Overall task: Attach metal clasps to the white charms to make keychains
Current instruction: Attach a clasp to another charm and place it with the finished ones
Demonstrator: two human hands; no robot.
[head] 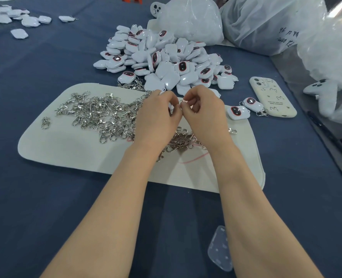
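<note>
Our two hands meet fingertip to fingertip above the far edge of the mat. The left hand (158, 114) has its fingers curled round a white charm (162, 93), of which only slivers show. The right hand (204, 114) pinches a small metal ring (181, 101) between thumb and forefinger, held right against the left fingertips. We cannot tell whether the ring is already through the charm's loop.

Below the hands lies the white mat (66, 155). A heap of metal clasps (98, 115) spreads toward 9 o'clock, with more of them under our wrists. One lone clasp (45, 122) sits apart near the mat's left edge.

At 12 o'clock, just past the mat, rises the big pile of charms (166, 57), some showing dark, pink-rimmed faces. At 3 o'clock, two finished keychains (238, 112) lie close to the mat's corner, the farther one touching a phone (272, 97) in a pale case.

Plastic bags (266, 23) crowd from 1 to 2 o'clock. More loose charms (26, 19) are scattered at 10 o'clock, well apart. Everything rests on a blue cloth (46, 207), and a clear plastic piece (219, 249) lies at 5 o'clock, near our right forearm.
</note>
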